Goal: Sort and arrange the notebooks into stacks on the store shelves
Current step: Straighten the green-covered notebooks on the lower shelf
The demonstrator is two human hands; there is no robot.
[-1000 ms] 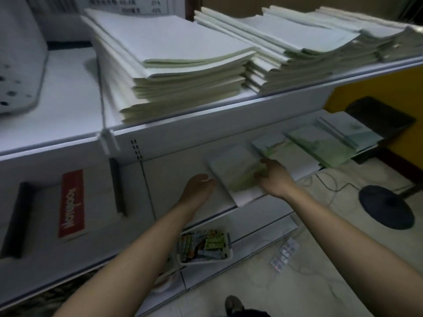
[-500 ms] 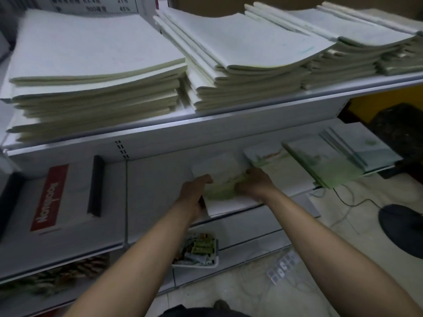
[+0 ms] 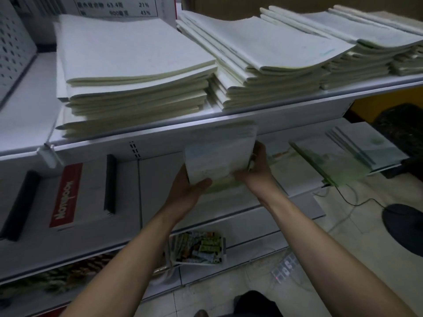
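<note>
Nearest the camera, two bare forearms reach forward over a pale tiled floor (image 3: 343,259). A round black base (image 3: 405,227) with a thin cable sits on that floor at right.

On the lowest shelf, between the forearms, lies a white tray of small colourful packets (image 3: 199,248).

The left hand (image 3: 190,191) grips the lower left corner of a thin bundle of pale notebooks with white-and-green printed covers (image 3: 219,154), thumb across the front and fingers behind. The right hand (image 3: 256,172) grasps the bundle's lower right edge, fingers curled round it. The bundle is raised clear of the white metal middle shelf (image 3: 160,179) and tilted. Its top edge appears in front of the lip of the white upper shelf (image 3: 297,106). The number of notebooks in the bundle cannot be told.

On the middle shelf, right of the hands, lie flat pale-green notebooks (image 3: 320,161), overlapping in a row. To the left lie a white notebook with a red band lettered "Notebook" (image 3: 66,195) and a white notebook with a black spine (image 3: 109,184).

The upper shelf carries a tall left stack of white cream-paged notebooks (image 3: 132,72). A fanned middle stack (image 3: 263,60) touches it. A lower right stack (image 3: 400,53) follows.

Behind are a grey perforated panel (image 3: 13,42) and a printed sign with figures (image 3: 114,5).
</note>
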